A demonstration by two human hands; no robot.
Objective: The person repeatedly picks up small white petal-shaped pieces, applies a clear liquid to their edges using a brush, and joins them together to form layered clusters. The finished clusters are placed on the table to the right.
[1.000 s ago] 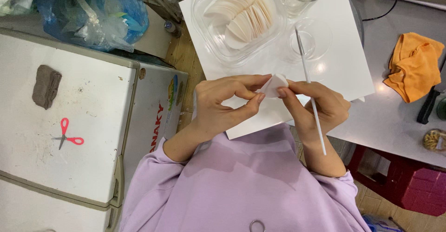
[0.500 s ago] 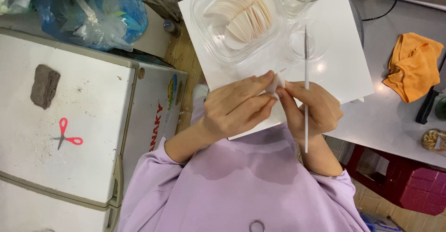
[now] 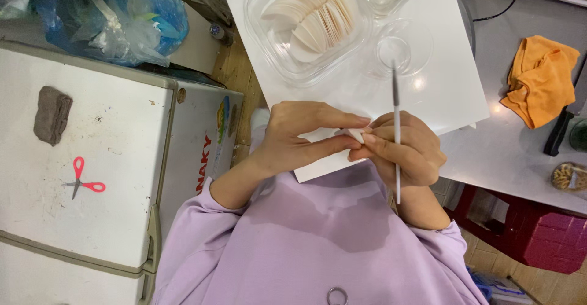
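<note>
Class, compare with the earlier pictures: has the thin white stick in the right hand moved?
Yes. The thin white stick has swung from slanted to upright, its top end now just below the small clear glass dish.

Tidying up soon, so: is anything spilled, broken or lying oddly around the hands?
Nothing stands out. The round discs sit stacked in their clear tray, the glasses look intact, nothing is spilled. Only the orange cloth lies crumpled.
</note>
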